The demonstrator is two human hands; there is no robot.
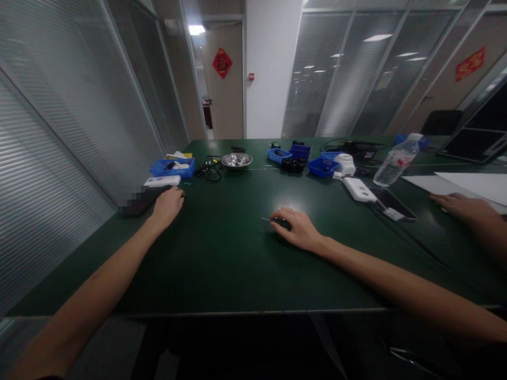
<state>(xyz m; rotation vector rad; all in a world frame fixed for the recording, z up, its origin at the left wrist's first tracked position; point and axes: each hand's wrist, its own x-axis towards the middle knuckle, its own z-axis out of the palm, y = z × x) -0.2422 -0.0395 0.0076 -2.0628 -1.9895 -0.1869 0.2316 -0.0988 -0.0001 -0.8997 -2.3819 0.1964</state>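
My right hand (297, 227) rests low over the green table with its fingers closed around a small screwdriver (282, 223). The tool has a black handle, and its thin metal shaft points left. Farther left, my left hand (167, 207) curls its fingers over the near end of a dark flat object (152, 196), which looks like a phone. Part of that object is pixelated, so its kind is unclear. Just beyond it lies a white power bank-like block (162, 181).
Behind are a blue tray (172, 168), black cables (212, 169), a metal bowl (236, 161) and blue bins (322, 167). At right stand a water bottle (397, 161), a white device (358, 189) and a phone (394, 204). Another person's hand (465, 207) touches white paper (475, 184).
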